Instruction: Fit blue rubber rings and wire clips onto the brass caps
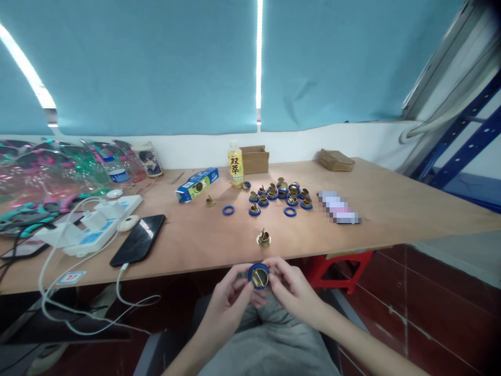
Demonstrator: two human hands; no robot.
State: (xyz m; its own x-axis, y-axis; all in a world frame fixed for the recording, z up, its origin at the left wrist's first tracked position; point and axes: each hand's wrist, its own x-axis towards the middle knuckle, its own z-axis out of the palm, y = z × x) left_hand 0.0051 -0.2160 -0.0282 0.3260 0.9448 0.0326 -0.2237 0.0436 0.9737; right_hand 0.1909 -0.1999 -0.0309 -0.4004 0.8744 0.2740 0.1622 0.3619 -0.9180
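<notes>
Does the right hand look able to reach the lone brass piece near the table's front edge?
Probably yes: only the table edge lies between the right hand and the brass piece, though the hand is touching a blue ring.

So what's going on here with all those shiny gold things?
Someone is sitting at the table, using both bare hands. The left hand and right hand hold a gold-coloured metal piece with a blue ring around it, just off the table's edge. A gold piece without a ring sits on the table in front of them. Farther back is a cluster of ringed pieces.
</notes>
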